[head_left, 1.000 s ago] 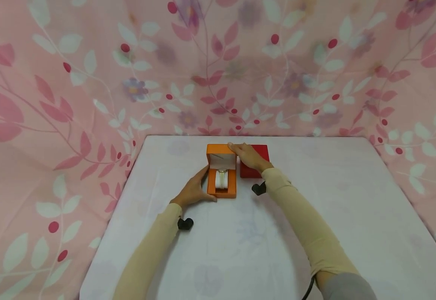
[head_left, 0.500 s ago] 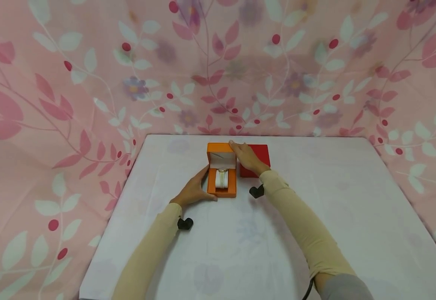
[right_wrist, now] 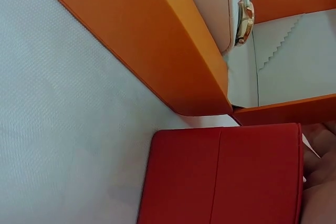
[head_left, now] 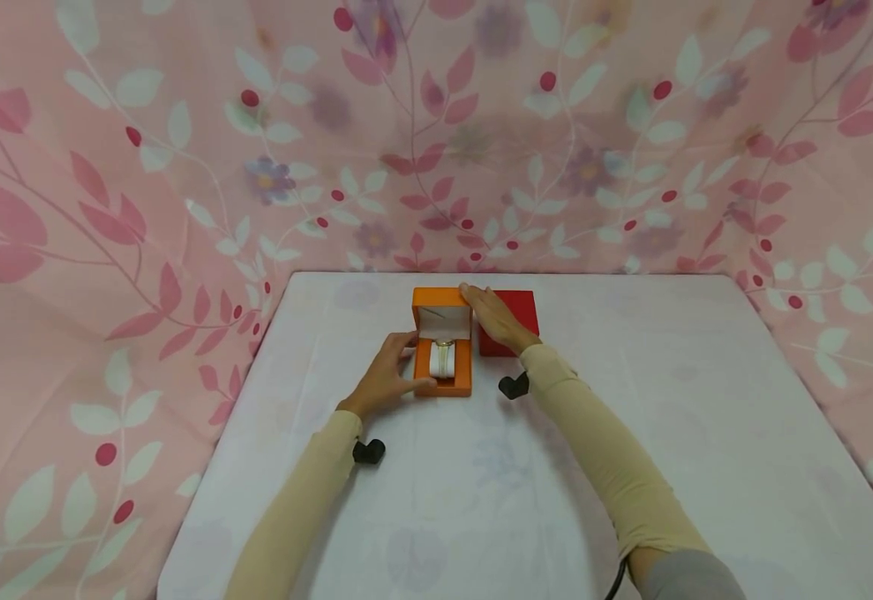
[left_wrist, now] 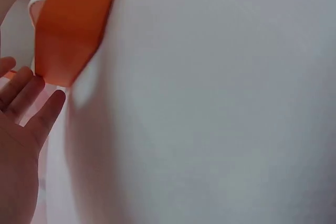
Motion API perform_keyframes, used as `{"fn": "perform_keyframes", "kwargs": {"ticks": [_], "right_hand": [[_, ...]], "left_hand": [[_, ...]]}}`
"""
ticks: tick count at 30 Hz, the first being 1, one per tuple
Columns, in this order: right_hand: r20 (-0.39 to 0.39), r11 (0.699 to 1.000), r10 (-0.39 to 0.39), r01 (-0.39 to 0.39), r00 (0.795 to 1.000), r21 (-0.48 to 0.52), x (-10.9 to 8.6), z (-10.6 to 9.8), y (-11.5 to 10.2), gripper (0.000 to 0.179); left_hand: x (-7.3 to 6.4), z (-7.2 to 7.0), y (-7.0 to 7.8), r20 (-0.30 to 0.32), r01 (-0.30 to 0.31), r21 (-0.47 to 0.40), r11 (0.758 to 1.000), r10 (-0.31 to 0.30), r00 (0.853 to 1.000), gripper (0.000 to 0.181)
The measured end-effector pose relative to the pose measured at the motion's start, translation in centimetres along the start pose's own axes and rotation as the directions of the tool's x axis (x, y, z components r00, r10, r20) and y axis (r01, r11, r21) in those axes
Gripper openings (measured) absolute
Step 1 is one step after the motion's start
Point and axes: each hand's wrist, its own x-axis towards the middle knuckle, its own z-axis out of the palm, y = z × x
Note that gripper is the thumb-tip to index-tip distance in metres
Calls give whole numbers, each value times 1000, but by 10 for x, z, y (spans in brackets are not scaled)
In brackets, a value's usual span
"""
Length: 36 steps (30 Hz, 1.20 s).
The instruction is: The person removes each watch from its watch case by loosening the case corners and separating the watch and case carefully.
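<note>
An orange watch box (head_left: 443, 389) stands with its lid raised near the table's back edge. Inside, a light-strapped watch (head_left: 443, 360) wraps a white cushion; its gold-toned case (right_wrist: 244, 23) shows in the right wrist view. My left hand (head_left: 381, 380) lies at the box's left side, thumb at the front corner and fingers fairly straight, as in the left wrist view, where fingertips reach the orange side. My right hand (head_left: 500, 317) holds the lid's upper right corner; several of its fingers are hidden behind the lid. A red box (head_left: 521, 310) sits beneath and beside my right hand.
A white-clothed table (head_left: 436, 500) carries both boxes, close together at the back. Pink floral cloth (head_left: 436, 133) hangs behind and at the sides. Small black devices (head_left: 369, 452) sit at both wrists, and a dark cable (head_left: 616, 578) hangs by the right arm.
My left hand's fingers and thumb have shifted slightly up along the box's side. My right hand stays at the lid's corner. The box and watch hold their places.
</note>
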Motion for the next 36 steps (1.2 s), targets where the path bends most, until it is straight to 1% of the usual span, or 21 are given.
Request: {"fn": "perform_keyframes", "kwargs": {"ticks": [1,3,6,8,10,13,17,21,25,29,32,34,36], "right_hand": [[-2,1000,-6,6,1000,-6,0,0,0,94],[-5,1000,-19,19,1000,-17,0,0,0,94],[-9,999,-36,35,999,-35,1,1,1,94],[-6,999,-35,34,999,-35,1,2,2,94],[-1,999,-30,30,1000,-37,1,3,3,94],[3,999,-15,15,1000,-38,0,4,3,96],[-8,999,-10,9,1000,-49,0,3,2,97],[-9,998,-23,23,1000,-65,0,3,4,94],[0,997,-26,26,1000,-78,0,2,3,91],[3,997,-19,19,1000,-80,-1,2,2,89],[3,996,-13,13,1000,-86,-1,2,1,90],[2,996,-10,10,1000,-89,-1,2,1,92],[-1,995,-16,16,1000,-93,-1,2,1,92]], "left_hand": [[1,-1,2,-2,-26,-3,1000,26,1000,97],[4,-2,5,4,-68,27,997,68,998,89],[7,-3,8,39,-99,124,987,95,995,78],[9,-4,8,72,-103,183,978,91,993,73],[10,-4,8,101,-106,218,970,85,991,70],[13,-4,8,127,-115,248,962,85,988,68],[18,-5,11,139,-114,266,957,79,987,66],[25,-5,18,174,-81,298,951,29,984,72],[30,-6,29,233,-55,325,944,-24,972,78],[31,-5,33,256,-42,346,937,-51,965,77],[31,-4,33,255,-54,350,935,-40,966,77],[30,-4,32,252,-71,345,936,-20,968,77],[30,-4,30,244,-88,355,931,-1,970,77]]}}
